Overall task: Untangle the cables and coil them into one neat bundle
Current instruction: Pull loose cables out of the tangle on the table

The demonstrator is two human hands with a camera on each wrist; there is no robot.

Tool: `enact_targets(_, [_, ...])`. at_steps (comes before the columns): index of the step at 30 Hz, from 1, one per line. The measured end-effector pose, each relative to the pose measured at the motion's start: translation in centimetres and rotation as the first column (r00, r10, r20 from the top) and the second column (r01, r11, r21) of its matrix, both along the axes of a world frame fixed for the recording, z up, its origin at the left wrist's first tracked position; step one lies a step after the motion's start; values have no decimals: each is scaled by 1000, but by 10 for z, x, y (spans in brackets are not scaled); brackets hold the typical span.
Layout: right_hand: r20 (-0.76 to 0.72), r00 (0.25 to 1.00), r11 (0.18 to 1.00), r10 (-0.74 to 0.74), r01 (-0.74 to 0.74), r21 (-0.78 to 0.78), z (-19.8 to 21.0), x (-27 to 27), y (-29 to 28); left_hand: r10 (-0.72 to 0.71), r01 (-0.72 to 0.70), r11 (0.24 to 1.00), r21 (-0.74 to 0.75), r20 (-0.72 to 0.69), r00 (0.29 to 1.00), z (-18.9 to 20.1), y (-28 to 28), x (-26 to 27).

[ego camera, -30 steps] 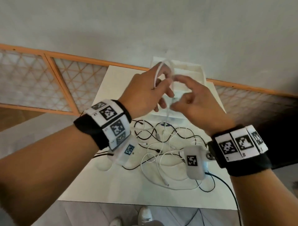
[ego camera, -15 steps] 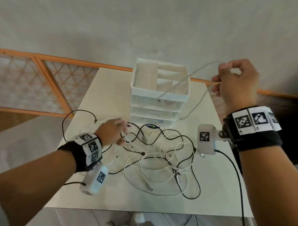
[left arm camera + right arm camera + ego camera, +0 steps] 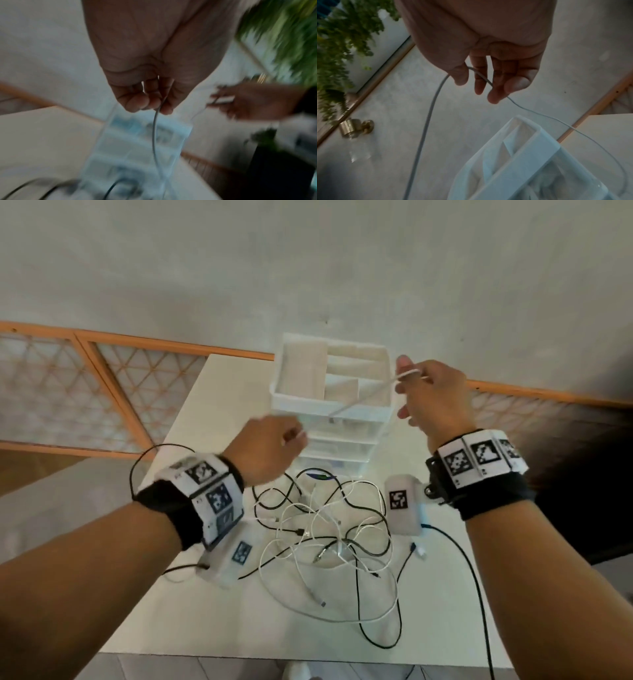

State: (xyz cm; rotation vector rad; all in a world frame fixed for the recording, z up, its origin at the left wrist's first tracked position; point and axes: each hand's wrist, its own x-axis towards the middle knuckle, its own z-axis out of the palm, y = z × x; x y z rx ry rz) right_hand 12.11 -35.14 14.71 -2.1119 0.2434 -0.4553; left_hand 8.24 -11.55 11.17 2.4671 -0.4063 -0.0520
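A thin white cable [image 3: 363, 398] stretches in the air between my two hands, in front of the white drawer unit. My left hand [image 3: 274, 446] is raised above the table with its fingers curled round one part of the cable [image 3: 155, 128]. My right hand [image 3: 428, 398] is higher and to the right, pinching the cable [image 3: 481, 75] between thumb and fingers. A tangle of black and white cables [image 3: 329, 525] lies on the white table [image 3: 212, 594] below both hands.
A white stacked drawer unit [image 3: 329, 412] with an open top tray stands at the table's far side. A wooden lattice rail [image 3: 102, 378] runs along the wall behind. A black wire [image 3: 472, 570] trails from my right wrist camera over the table's front edge.
My left hand has risen from the tangle on the table and now grips the white cable in the air. My right hand has moved a little leftward and down with the cable.
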Motion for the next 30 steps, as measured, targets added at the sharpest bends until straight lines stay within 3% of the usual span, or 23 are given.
enact_targets(3, [-11,995,986,-96,97,137,13,13,-22,128,-73,979,190,-295,947,-69,18,-12])
enact_targets(6, [-35,993,962,-112,117,245,18,28,-34,204,-117,973,200,-505,839,-107,32,-25])
enact_targets(8, [1,999,970,-51,49,239,23,34,-34,241,-232,969,84,-533,811,-112,34,-26])
enact_targets(10, [116,993,970,17,-45,240,34,35,-32,267,-388,915,-107,-559,785,-103,33,-22])
enact_targets(14, [343,936,959,81,-166,228,37,27,-41,331,-436,880,-190,-412,849,-70,37,-8])
enact_targets(16, [241,966,976,92,-136,170,7,24,-57,288,-430,847,-313,-409,866,-59,41,-4])
enact_targets(18, [-63,995,997,75,-74,8,-39,19,-77,245,-444,772,-455,-430,869,-52,46,-5])
enact_targets(20, [-414,909,987,53,-111,-117,-83,4,-92,221,-434,730,-528,-418,881,-45,52,-8])
enact_targets(21, [-513,857,977,47,-148,-156,-97,-7,-95,211,-414,733,-540,-398,893,-42,53,-10])
enact_targets(22, [-530,847,969,37,-161,-189,-105,-18,-92,196,-385,752,-535,-375,906,-40,54,-13])
enact_targets(24, [-430,897,965,101,-194,-178,-105,-36,-74,143,-307,804,-509,-336,931,-33,46,-18])
enact_targets(26, [-315,898,943,308,-331,-21,-93,-53,-40,65,-189,869,-457,-273,960,-25,29,-27])
enact_targets(28, [-347,789,849,506,-527,41,-87,-64,-9,-37,-59,907,-416,-219,975,-16,6,-35])
enact_targets(30, [-471,677,768,566,-641,2,-97,-67,6,-103,-3,912,-411,-235,966,-12,-7,-42])
